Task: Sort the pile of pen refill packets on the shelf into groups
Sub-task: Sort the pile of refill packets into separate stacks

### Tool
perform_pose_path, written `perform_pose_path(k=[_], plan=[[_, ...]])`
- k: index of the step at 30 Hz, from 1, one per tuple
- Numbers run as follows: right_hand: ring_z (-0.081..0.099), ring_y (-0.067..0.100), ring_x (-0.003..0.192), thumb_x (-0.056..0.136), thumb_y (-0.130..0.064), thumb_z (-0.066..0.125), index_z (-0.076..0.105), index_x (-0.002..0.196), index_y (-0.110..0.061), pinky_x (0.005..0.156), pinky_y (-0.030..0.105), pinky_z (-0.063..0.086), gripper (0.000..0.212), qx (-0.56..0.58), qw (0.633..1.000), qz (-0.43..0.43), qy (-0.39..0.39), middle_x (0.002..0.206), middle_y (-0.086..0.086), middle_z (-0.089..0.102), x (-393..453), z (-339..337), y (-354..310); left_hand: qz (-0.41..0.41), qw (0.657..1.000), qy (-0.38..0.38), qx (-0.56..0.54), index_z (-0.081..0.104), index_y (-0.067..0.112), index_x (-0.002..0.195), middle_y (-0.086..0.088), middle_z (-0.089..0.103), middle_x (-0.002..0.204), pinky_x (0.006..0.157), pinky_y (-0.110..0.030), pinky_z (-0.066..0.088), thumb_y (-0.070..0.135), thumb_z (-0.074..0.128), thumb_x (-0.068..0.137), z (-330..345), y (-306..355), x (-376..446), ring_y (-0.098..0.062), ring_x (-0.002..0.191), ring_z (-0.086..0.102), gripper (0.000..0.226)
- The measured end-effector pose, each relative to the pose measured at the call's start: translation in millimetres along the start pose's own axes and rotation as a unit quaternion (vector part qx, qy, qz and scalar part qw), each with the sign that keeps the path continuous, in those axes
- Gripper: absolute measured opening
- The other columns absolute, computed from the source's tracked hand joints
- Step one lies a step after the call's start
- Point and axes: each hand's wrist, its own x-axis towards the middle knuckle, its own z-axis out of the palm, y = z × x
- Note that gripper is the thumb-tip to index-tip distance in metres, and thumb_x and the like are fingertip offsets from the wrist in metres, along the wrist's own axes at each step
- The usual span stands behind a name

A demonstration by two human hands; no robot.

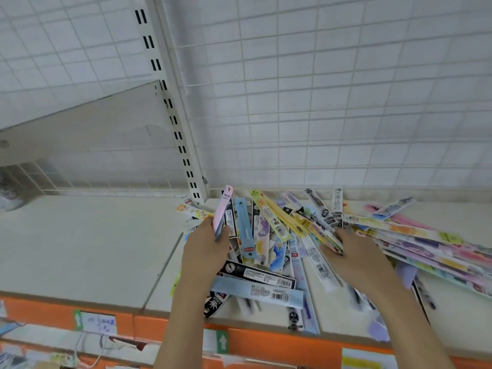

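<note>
I see the pile of refill packets (306,243) spread on the cream shelf (87,243), mostly between and right of both hands, fanning out far right past the right hand. Left hand (205,249) grips a pink packet (223,211) w/ thumb curled round its lower end; packet stands up, tilted slightly right, above the hand. Right hand (356,259) pinches a few yellowish packets (314,227) at their near ends, fingers curled; they angle up-left from it. Light-blue packet (255,290) lies flat just below and between the hands, near the orange shelf edge (266,339). White grid back panel (332,102) beyond the hands.
</note>
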Motion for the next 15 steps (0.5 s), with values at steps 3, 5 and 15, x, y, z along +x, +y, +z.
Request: perform_pose_path(k=[3,5,15], plan=[[0.055,0.019,0.069,0.093,-0.037,0.051,0.041,0.073,-0.025,0.050,0.027,0.035,0.026,-0.014,1.000,0.000,0.007,0.074,-0.004,0.047,-2,2,-1,0.016,1.000,0.004,0.013,0.045,0.012,0.084,0.001,0.045,0.064,0.050,-0.021,0.033,0.025,0.041,0.098,0,-7,4,-0.010,0.055,0.044,0.020],[0.053,0.017,0.064,0.093,-0.038,0.051,0.043,0.078,-0.023,0.048,0.024,0.033,0.023,-0.028,1.000,-0.002,0.011,0.082,-0.002,0.051,-4,4,-2,0.021,1.000,0.004,0.012,0.044,0.013,0.081,0.000,0.044,0.063,0.048,-0.022,0.031,0.026,0.041,0.098,-1,-11,4,-0.012,0.053,0.043,0.022],[0.053,0.020,0.063,0.092,-0.029,0.052,0.044,0.089,-0.020,0.051,0.026,0.037,0.012,-0.058,0.995,0.043,0.063,0.110,-0.001,0.063,-16,12,-13,0.036,0.999,0.015,-0.011,0.053,0.005,0.085,-0.005,0.049,0.064,0.047,-0.021,0.031,0.025,0.048,0.095,-6,-19,11,-0.014,0.053,0.043,0.023]])
